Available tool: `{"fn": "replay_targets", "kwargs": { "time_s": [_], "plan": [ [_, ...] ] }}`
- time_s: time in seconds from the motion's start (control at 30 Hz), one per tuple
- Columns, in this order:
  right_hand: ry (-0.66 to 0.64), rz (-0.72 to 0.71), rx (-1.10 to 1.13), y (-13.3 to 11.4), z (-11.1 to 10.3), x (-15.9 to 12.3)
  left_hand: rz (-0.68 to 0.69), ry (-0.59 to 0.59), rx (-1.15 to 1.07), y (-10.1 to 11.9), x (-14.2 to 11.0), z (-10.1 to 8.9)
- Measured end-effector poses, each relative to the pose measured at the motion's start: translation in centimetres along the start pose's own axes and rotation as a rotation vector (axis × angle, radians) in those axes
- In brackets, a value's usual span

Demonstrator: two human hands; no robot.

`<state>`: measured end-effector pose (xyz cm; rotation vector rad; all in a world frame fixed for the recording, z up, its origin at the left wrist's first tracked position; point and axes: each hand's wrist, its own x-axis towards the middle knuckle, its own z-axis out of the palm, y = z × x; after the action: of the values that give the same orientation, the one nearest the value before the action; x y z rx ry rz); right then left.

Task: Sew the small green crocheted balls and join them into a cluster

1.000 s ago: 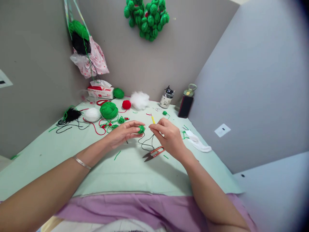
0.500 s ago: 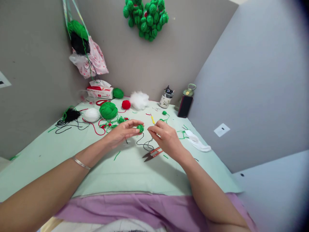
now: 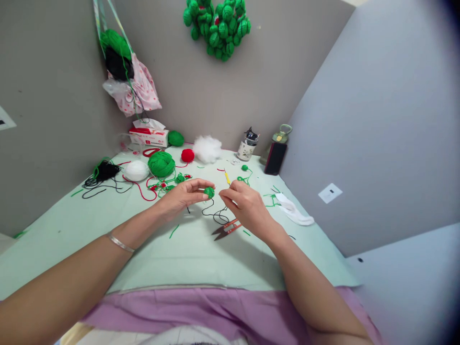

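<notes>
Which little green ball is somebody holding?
The green ball in the left hand; the farther ball lies on the table, and the bunch hangs on the wall.

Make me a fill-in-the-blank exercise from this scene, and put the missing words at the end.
1. The small crocheted ball in the left hand is mostly ____ in colour.
2. The crochet hook near the right hand has a ____ handle.
3. The bracelet is worn on the person's ____ arm.
4. The phone stands to the person's ____ of the jar.

Missing words: green; yellow; left; right.
</notes>
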<state>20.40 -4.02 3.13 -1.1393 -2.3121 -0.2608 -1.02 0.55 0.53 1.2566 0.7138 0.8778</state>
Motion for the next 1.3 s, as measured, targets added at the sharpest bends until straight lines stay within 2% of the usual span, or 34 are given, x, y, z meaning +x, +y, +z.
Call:
{"fn": "replay_targets", "kwargs": {
  "time_s": [0.2,0.67,1.0,1.17,1.3],
  "plan": [
    [-0.005,0.027,0.146,0.0,0.0,0.2,-0.006,-0.051,-0.008,-0.1,0.0,0.0],
    [-0.04,0.247,0.628,0.9,-0.1,0.6,0.012,-0.128,-0.075,0.2,0.0,-0.2],
    [0.069,0.223,0.623,0.5,1.5,0.7,0.05,-0.065,0.01,-0.5,0.1,-0.1],
    [0.068,0.233,0.594,0.4,1.5,0.8,0.068,-0.066,0.019,-0.5,0.1,-0.1],
    [0.056,0.249,0.661,0.9,1.3,0.8,0.069,-0.062,-0.004,-0.1,0.1,0.0]
  ]
}}
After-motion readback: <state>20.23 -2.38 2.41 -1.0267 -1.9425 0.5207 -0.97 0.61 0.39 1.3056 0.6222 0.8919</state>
